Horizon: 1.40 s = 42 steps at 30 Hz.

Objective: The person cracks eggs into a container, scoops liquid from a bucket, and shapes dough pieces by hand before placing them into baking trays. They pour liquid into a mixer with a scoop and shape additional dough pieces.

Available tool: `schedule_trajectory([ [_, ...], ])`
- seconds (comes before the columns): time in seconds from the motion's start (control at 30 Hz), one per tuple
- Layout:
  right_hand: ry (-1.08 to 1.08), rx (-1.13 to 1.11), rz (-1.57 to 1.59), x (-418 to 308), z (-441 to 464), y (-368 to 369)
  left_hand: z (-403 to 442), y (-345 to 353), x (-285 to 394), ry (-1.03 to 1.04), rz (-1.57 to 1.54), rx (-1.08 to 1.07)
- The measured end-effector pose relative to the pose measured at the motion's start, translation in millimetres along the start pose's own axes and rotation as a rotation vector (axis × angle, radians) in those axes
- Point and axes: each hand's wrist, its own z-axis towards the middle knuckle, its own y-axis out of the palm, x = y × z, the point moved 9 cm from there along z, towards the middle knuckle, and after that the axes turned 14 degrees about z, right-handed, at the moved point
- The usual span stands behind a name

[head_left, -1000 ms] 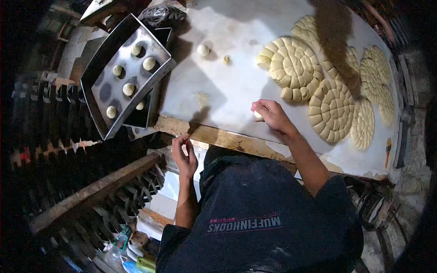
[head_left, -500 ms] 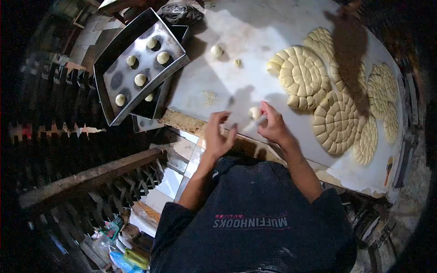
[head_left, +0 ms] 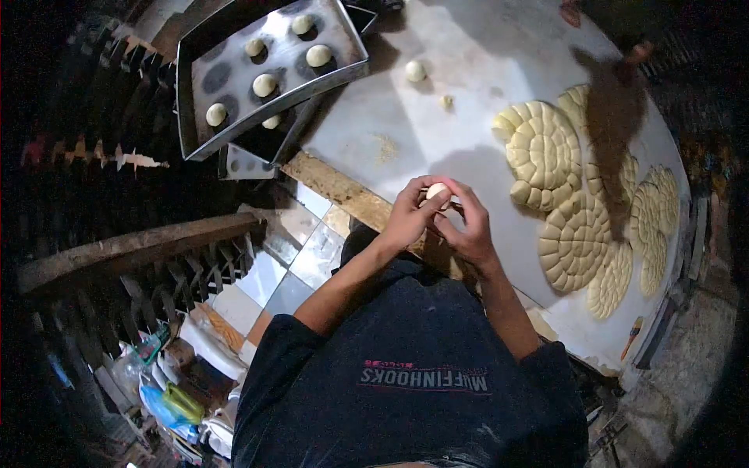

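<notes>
A small pale dough ball [head_left: 438,195] is held between both hands over the table's front edge. My left hand [head_left: 409,214] has its fingers curled round the ball's left side. On its right side my right hand [head_left: 468,226] closes in with bent fingers. Beyond them on the pale tabletop [head_left: 374,105] lie another dough ball [head_left: 415,71] and a smaller dough scrap [head_left: 445,102]. Several scored dough rounds [head_left: 544,156] spread over the right part. Several dough balls sit apart in a metal tray [head_left: 273,111] at the upper left.
Another metal tray [head_left: 300,129] with a dough ball lies partly under the first. A brush [head_left: 633,337] rests near the table's right front edge. Dark racks with a wooden beam [head_left: 140,243] stand at the left. Bags [head_left: 175,402] lie on the floor at the lower left.
My left hand has come up from the table's edge to meet my right hand. The dough ball, lately near my right hand over the table, is between both hands. The view has shifted.
</notes>
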Motion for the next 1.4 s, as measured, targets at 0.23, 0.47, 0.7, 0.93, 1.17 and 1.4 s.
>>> schedule_trajectory([
  [0.23, -0.100, -0.137, -0.163, -1, 44, 57, -48, -113, 1, -0.059, 0.071, 0.262],
  [0.47, -0.155, -0.252, -0.440, 14, 91, 113, -87, -205, 1, -0.235, 0.172, 0.063],
  [0.7, 0.399, -0.180, 0.300, 15, 130, 113, -113, -329, -37, -0.330, 0.580, 0.153],
  [0.93, 0.391, -0.261, 0.598, -71, 217, 201, -94, -412, -65, -0.172, 0.853, 0.220],
  [1.17, -0.048, -0.236, -0.037, -36, 395, 249, -126, -497, -148, -0.550, 0.931, 0.388],
  [1.4, -0.296, -0.299, -0.554, -9, 505, 278, -156, -477, -172, -0.658, 0.847, 0.437],
])
